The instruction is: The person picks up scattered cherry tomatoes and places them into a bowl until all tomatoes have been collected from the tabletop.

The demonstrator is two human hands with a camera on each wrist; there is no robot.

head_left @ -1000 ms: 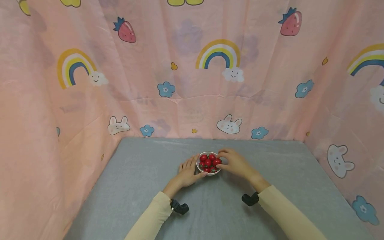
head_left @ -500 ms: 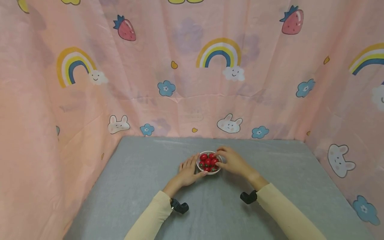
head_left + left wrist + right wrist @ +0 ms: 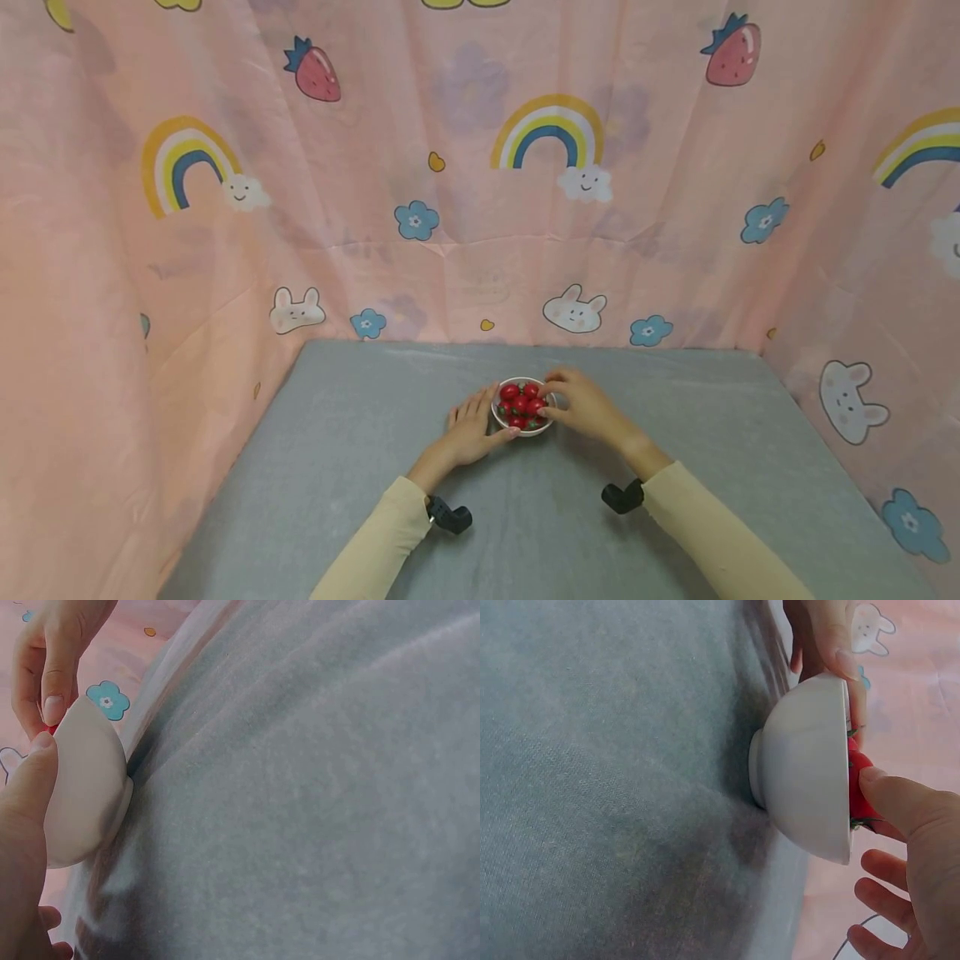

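A small white bowl [image 3: 497,418] of red cherry tomatoes [image 3: 520,405] stands on the grey cloth-covered table. Against its left side my left hand [image 3: 467,433] steadies it, thumb along the near rim and fingers spread around the far left. From the right, my right hand [image 3: 588,410] reaches over the rim and pinches a cherry tomato [image 3: 859,780] between thumb and forefinger. In the right wrist view that tomato sits at the bowl's mouth, its green stem showing, and the other fingers stay loosely bent. The left wrist view shows mostly the bowl's outer wall [image 3: 86,787].
Pink curtains [image 3: 480,250] printed with rainbows, rabbits and flowers enclose the table [image 3: 525,533] at the back and both sides. Each wrist wears a black camera mount, one at the left wrist [image 3: 450,517] and one at the right wrist [image 3: 622,497].
The tomato at my right fingertips has shifted slightly left within the bowl. My left hand and the bowl have stayed in place.
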